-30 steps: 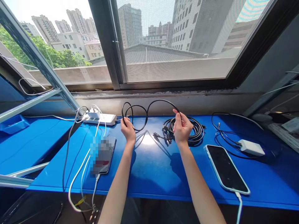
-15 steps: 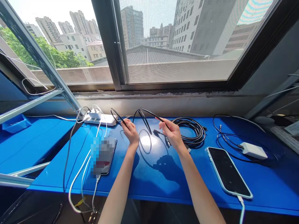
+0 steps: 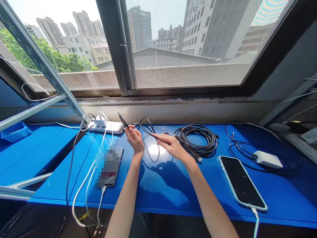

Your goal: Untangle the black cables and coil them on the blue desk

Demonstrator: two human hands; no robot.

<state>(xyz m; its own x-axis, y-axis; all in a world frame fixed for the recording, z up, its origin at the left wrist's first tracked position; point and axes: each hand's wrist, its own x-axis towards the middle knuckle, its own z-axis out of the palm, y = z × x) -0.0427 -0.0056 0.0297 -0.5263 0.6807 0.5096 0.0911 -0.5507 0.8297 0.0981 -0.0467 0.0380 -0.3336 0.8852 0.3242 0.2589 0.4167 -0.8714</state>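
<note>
Both my hands hold one thin black cable (image 3: 146, 127) above a blue table (image 3: 173, 188). My left hand (image 3: 135, 138) is closed round the cable's left part, and a short end sticks up and left from its fingers. My right hand (image 3: 172, 145) pinches the cable with its fingers pointing left, close to my left hand. A small loop of the cable arches between the two hands. Just right of my right hand lies a coil of black cable (image 3: 198, 138) flat on the table.
A white power strip (image 3: 109, 125) with plugs and white leads sits at the back left. One phone (image 3: 109, 165) lies at the left, another phone (image 3: 241, 181) at the right, both on leads. A white charger (image 3: 268, 158) with a black lead lies far right. A window runs behind the table.
My hands have come down and together. The wide loops held up a second ago have shrunk to a small loop, and my right hand has moved left, away from the coil.
</note>
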